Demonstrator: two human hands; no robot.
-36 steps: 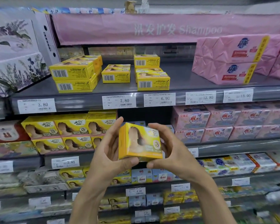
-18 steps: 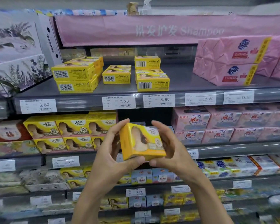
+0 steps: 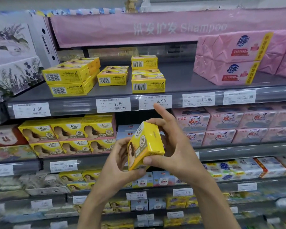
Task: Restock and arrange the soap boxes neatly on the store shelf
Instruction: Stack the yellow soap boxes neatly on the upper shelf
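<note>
Where the box [image 3: 145,146] is: in mid-air in front of the shelves, tipped on one corner and not yet on any shelf.
Left hand [image 3: 117,164]: the fingers curl round the lower left edge and the thumb is tucked under the bottom corner. It seems to carry the weight.
Right hand [image 3: 173,146]: the thumb presses the lower front edge, the other fingers go behind the right face, and the index finger is lifted free. It is probably turning the box so the printed face looks forward.
Box make: glossy yellow card in a sharp-edged, squarish block. It looks stiff and light, so it should be easy to grip.
Middle shelf [image 3: 106,157]: yellow boxes [image 3: 66,134] stand two high, faces out and touching. The dark gap [image 3: 130,119] just to their right, above some blue boxes [image 3: 127,129], looks the likely slot.
Top shelf [image 3: 180,76]: smooth grey metal. Flat boxes [image 3: 112,78] lie in short stacks, barcodes forward.
Pink packs [image 3: 229,58]: soft-cornered bricks in crinkled wrap, stacked two high at the far right.
</note>
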